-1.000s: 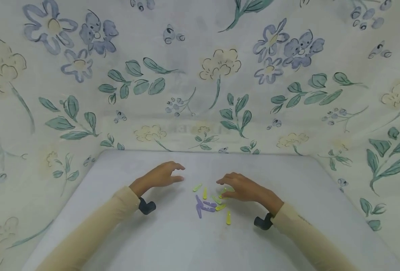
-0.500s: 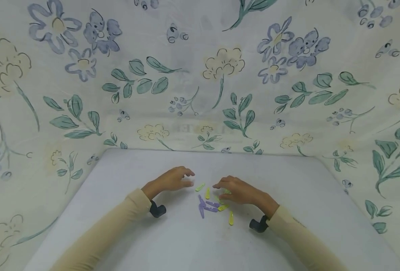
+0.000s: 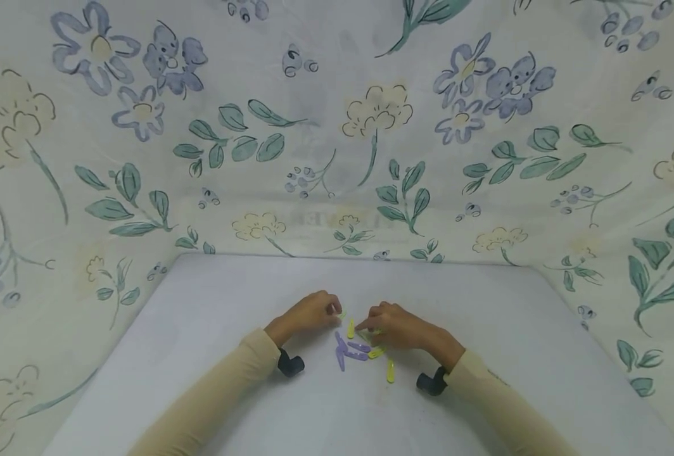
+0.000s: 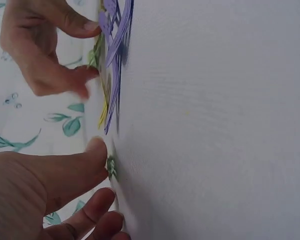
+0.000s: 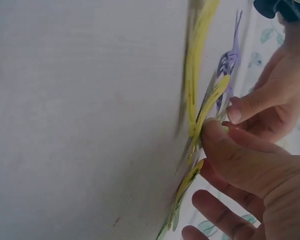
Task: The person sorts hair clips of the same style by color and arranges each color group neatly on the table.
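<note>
Several snap hair clips in purple, yellow and light green lie loosely grouped on the white tabletop. My left hand (image 3: 313, 311) is at the far side of the group, thumb and index finger pinching a light green hair clip (image 4: 112, 167). Across from it, my right hand (image 3: 401, 325) hovers low over the right part, its thumb and fingers spread around another green clip (image 4: 94, 56). In the right wrist view its thumb tip overlaps a yellow clip (image 5: 208, 107). Purple clips (image 3: 341, 350) and a yellow clip (image 3: 351, 328) lie between the hands.
Closer to the body, a single yellow clip (image 3: 391, 371) lies apart on the white table (image 3: 246, 405). A floral cloth (image 3: 314, 158) rises behind the table and along both sides. Dark wrist cameras (image 3: 290, 363) are strapped under the sleeves.
My left hand has moved right and lowered onto the light green clip, its fingers closing in. My right hand has shifted slightly left and down over the clips, covering more of the green ones.
</note>
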Tool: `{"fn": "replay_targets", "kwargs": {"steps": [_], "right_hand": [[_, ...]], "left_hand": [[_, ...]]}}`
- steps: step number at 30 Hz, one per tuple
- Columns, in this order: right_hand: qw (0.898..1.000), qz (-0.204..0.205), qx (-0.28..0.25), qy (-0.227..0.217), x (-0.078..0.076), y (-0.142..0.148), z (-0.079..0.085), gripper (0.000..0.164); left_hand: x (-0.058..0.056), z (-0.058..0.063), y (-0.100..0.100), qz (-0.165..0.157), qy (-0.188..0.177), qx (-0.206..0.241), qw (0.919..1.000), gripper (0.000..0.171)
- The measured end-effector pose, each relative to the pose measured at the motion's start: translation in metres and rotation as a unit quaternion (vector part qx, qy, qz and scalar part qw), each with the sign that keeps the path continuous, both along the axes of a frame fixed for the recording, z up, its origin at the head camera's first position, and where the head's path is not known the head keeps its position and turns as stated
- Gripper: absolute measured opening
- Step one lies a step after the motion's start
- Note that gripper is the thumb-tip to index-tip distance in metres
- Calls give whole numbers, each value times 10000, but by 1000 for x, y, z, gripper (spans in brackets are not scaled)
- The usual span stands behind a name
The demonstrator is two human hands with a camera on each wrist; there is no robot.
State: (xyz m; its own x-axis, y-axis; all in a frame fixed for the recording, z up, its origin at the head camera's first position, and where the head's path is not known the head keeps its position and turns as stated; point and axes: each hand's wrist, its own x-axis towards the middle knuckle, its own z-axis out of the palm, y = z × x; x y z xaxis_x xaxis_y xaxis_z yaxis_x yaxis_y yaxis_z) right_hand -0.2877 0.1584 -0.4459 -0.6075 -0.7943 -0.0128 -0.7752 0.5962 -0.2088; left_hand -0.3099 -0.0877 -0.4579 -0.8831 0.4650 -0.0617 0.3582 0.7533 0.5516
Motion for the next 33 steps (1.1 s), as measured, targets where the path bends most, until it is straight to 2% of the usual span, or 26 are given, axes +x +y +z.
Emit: {"fn": "replay_targets", "kwargs": {"steps": [5,7,11,14,16,19,22,24,29,33], "right_hand": [[10000,-34,39,-62,-1,-2,-1,30],[9997,-133,2,-199,-2,-3,0,28],[9963,-644,-23,-572,-6,-4,-1,23],[9920,-1066,-8,-679,-9,-3,-2,18],[9906,-1233,-2,-597,-10,-2,-3,15],[9898,-1366,5,-396,-12,0,-4,15],[9909,-1337,-9,-174,-14,2,-5,18],[9923,-1236,-12,-4,-15,4,-6,18],[9938,-1003,103,460,-17,5,-14,17],[9924,-1056,218,592,-18,2,-18,18]], "left_hand": [[-4,-6,-2,-236,220,-98,9994,5],[-6,-6,-4,-283,320,-109,9990,8],[-9,-5,-9,-359,396,-21,9986,15],[-10,-5,-10,-410,379,78,9984,16],[-9,-6,-11,-347,312,154,9988,14],[-7,-6,-10,15,130,215,9997,16],[-4,-5,-9,401,-21,242,9989,26],[-2,-5,-9,544,-71,267,9981,33],[3,-9,-9,553,-24,308,9980,43],[6,-13,-9,551,-15,275,9981,42]]}}
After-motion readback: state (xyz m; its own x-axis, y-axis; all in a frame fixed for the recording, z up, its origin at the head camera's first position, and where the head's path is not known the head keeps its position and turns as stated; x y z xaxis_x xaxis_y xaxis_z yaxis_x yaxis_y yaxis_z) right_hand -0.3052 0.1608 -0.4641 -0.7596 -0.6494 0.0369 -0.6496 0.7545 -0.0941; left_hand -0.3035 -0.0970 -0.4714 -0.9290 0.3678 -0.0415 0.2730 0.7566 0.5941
